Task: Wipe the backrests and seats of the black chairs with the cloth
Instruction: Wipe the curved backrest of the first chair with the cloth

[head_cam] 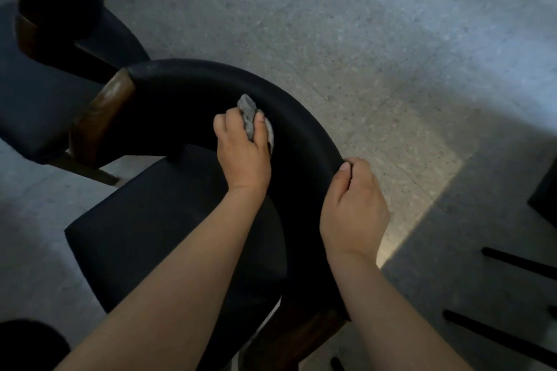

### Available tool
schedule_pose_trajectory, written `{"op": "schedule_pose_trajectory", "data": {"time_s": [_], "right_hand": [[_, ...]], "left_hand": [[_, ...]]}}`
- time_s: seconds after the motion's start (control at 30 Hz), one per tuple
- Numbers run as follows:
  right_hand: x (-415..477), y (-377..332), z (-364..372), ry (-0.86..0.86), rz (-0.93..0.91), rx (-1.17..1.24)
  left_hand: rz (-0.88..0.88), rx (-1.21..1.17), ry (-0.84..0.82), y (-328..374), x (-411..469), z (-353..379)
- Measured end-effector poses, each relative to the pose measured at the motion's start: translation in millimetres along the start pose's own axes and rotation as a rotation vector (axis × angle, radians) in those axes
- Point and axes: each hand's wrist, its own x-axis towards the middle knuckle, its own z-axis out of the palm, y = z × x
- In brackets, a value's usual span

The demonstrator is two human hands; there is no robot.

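A black chair with a curved padded backrest point(211, 81) and a dark seat point(144, 238) fills the middle of the view. Its backrest ends in brown wooden arms point(102, 114). My left hand point(244, 153) grips a bunched grey cloth point(248, 114) and holds it against the inner face of the backrest. My right hand point(354, 205) is curled over the top rim of the backrest further right, thumb inside and fingers outside.
A second black chair point(60, 3) with a wooden arm stands at the upper left, close to the first. Black furniture legs point(512, 262) cross the floor at the lower right. Speckled grey floor point(361, 24) lies beyond the backrest.
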Motion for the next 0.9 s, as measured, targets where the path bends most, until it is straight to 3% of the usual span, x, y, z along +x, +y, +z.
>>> {"op": "schedule_pose_trajectory", "data": {"time_s": [0.23,0.43,0.7,0.9], "right_hand": [[1.1,1.3,1.1,0.007,0.001,-0.042],[1.6,2.8,2.2,-0.002,-0.016,-0.028],[1.5,1.6,0.7,-0.015,-0.016,-0.016],[1.5,1.6,-0.9,-0.034,0.006,0.007]], "left_hand": [[0.054,0.035,-0.102,-31.0,0.0,-3.8],[-0.148,0.030,-0.256,-66.9,-11.0,-3.4],[-0.190,0.038,-0.408,-73.8,-3.9,-13.0],[-0.324,0.271,-0.538,-81.9,-3.7,-15.3]]}}
